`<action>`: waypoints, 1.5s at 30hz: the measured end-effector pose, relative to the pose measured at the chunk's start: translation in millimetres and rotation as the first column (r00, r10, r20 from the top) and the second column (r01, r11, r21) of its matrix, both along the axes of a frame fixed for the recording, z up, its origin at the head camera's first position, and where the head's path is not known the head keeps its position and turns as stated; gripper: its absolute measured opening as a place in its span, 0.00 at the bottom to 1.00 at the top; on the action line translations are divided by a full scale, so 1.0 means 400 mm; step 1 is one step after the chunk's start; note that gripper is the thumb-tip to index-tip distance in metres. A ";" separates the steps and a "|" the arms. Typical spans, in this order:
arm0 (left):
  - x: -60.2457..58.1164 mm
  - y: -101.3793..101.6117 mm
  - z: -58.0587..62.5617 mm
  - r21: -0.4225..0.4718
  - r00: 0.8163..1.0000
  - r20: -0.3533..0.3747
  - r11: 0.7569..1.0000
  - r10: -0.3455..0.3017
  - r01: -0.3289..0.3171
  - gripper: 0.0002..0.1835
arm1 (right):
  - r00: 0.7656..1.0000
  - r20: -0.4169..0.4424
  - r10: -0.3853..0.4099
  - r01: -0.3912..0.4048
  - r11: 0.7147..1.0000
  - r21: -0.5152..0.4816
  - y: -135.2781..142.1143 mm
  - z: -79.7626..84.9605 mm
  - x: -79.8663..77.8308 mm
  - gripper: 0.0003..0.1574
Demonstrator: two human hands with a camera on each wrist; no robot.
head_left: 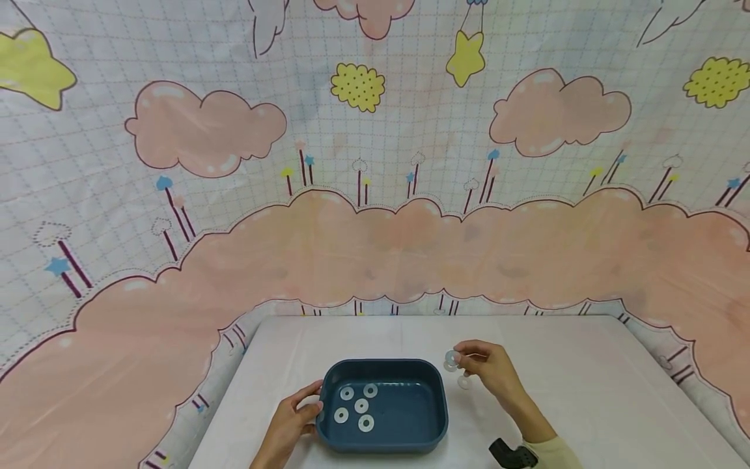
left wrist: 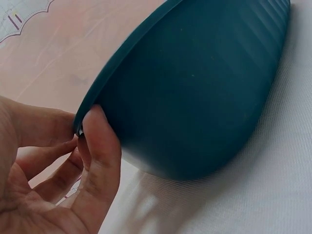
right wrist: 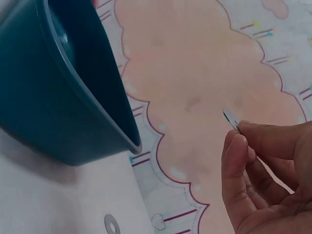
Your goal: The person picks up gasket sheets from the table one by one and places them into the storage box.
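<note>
A dark blue rectangular basin stands on the white table, with several flat pale washers lying in its left half. At its left end my left hand holds the rim; the left wrist view shows the thumb under the lip and a finger at its edge. My right hand is raised beyond the basin's right side. Between thumb and index finger it pinches a washer, seen nearly edge-on in the right wrist view. Below that hand, another washer lies on the table.
The white table runs back to a patterned cloth with clouds and stars. A black device sits on the right wrist, by a pale yellow sleeve. White tabletop extends right of the basin.
</note>
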State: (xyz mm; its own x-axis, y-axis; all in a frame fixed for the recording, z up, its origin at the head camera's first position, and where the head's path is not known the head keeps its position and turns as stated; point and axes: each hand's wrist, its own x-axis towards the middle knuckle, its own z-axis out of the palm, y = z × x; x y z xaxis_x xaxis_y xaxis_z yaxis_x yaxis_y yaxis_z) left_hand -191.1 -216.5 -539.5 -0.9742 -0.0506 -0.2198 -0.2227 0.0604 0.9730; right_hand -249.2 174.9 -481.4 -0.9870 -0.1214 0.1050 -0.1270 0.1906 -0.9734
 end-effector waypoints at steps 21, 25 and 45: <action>0.003 0.003 0.008 0.003 0.999 -0.030 1.000 -0.012 0.012 0.28 | 0.988 0.084 0.131 -0.118 0.982 -0.145 -0.084 0.010 0.012 0.22; 0.002 0.003 0.008 0.007 0.999 -0.031 1.000 -0.009 0.009 0.28 | 0.984 0.106 0.145 -0.125 0.977 -0.171 -0.102 0.006 0.010 0.22; 0.000 0.002 0.005 0.016 1.000 -0.028 1.000 -0.008 0.008 0.28 | 0.970 0.145 0.195 -0.170 0.971 -0.166 -0.190 -0.023 0.013 0.17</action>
State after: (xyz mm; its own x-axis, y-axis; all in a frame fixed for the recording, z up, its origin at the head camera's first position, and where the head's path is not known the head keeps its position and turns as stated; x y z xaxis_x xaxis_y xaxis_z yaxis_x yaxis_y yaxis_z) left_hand -191.3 -215.9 -537.5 -0.9804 -0.0392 -0.1932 -0.1949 0.0459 0.9798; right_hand -244.2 98.9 -490.6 -0.9550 -0.2959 -0.0204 0.0127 0.0279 -0.9995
